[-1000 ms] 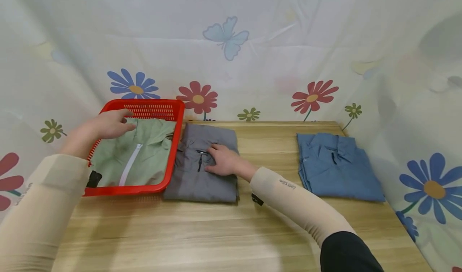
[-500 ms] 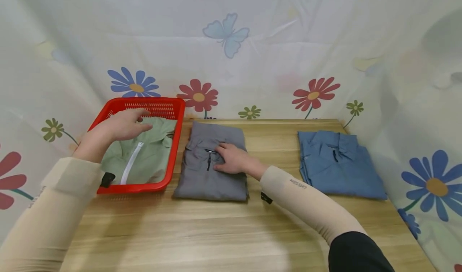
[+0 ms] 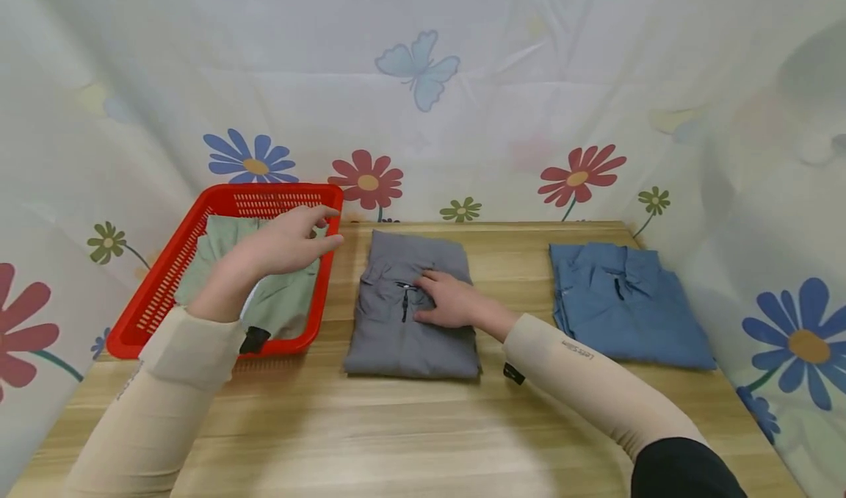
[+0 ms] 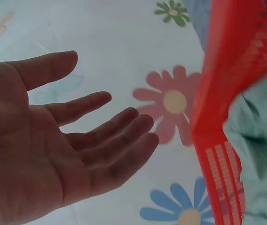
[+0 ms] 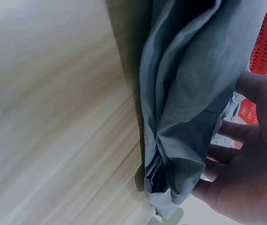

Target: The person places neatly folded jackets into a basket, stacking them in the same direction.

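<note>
A grey folded garment (image 3: 413,347) with a short black zipper lies on the table, right of the red basket (image 3: 158,292). On top of it rests my right hand (image 3: 449,301), its fingers spread near the zipper; the right wrist view shows the fingertips against the garment's upper side and its loose folded layers (image 5: 185,117). My left hand (image 3: 291,241) hovers above the basket's right part with nothing in it. Its fingers are extended and the palm faces right, as the left wrist view confirms. Beneath that arm, a light green garment (image 3: 284,300) lies in the basket, partly hidden.
At the right of the wooden table (image 3: 370,439) lies a blue folded garment (image 3: 628,314). A white curtain (image 3: 489,138) printed with flowers hangs behind the table and along both sides.
My left hand has moved right across the basket, toward its right rim. The grey garment has slid right, away from the basket, together with my right hand.
</note>
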A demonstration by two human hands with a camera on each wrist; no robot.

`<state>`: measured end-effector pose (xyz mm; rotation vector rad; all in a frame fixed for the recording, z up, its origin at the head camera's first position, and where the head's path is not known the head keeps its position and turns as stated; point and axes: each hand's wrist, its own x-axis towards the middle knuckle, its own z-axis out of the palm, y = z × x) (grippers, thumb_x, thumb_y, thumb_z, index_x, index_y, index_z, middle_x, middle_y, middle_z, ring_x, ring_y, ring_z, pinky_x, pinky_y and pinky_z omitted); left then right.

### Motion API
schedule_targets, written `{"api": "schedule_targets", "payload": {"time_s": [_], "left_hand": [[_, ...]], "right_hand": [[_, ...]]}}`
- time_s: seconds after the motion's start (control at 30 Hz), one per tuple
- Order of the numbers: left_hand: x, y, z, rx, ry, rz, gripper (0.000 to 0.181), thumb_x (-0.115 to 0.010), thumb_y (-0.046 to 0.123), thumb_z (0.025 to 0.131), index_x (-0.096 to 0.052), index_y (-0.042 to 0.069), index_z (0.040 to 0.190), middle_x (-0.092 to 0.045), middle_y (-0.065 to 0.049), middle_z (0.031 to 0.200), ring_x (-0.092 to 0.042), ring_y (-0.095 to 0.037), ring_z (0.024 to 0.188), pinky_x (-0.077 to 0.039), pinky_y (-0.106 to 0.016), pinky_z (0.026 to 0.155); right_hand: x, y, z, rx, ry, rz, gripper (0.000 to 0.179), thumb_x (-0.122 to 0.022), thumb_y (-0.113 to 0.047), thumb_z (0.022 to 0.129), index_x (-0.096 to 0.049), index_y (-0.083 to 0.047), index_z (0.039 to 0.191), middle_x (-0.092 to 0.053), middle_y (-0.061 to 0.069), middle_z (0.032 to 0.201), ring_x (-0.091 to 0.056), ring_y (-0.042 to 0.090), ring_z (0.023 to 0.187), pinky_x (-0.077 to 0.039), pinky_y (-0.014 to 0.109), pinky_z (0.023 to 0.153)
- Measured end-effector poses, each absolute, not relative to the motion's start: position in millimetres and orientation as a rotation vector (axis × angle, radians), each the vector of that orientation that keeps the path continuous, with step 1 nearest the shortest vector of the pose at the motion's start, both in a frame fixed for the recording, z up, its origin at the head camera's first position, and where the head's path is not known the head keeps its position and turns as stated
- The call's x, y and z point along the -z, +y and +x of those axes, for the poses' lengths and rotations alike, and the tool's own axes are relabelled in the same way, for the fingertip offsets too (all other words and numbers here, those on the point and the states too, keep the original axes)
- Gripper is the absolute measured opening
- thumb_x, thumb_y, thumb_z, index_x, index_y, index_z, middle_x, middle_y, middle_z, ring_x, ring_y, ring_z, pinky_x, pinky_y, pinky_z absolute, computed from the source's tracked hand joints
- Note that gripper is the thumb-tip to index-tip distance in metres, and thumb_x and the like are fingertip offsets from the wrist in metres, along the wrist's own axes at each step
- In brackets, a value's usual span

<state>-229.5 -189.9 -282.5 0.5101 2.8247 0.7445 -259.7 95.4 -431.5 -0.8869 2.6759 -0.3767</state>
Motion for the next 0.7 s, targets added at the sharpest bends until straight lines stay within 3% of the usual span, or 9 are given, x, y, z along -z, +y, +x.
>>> {"api": "schedule_targets", "payload": {"time_s": [0.37, 0.7], "left_hand": [[304.8, -152.2, -208.1, -1.12, 2.673, 0.563, 0.062, -0.063, 0.03, 0.102, -0.041, 0.006, 0.155, -0.043, -0.018, 0.152, -0.045, -0.042, 0.135, -0.045, -0.06, 0.104], [353.2, -122.6, -203.0, -1.426, 2.49, 0.297, 0.071, -0.064, 0.033, 0.102, -0.031, 0.011, 0.16, -0.037, -0.018, 0.156, -0.035, -0.038, 0.143, -0.038, -0.056, 0.112]], "right_hand": [[431.7, 116.5, -254.2, 0.422, 2.669, -0.874, 0.069, -0.067, -0.04, 0.1, -0.043, -0.007, 0.155, -0.031, 0.02, 0.162, -0.03, 0.035, 0.15, -0.03, 0.047, 0.119], [432.5, 129.9, -250.9, 0.497, 2.667, -0.834, 0.067, -0.07, -0.036, 0.099, -0.046, -0.006, 0.153, -0.032, 0.022, 0.162, -0.031, 0.036, 0.149, -0.03, 0.048, 0.118]]}}
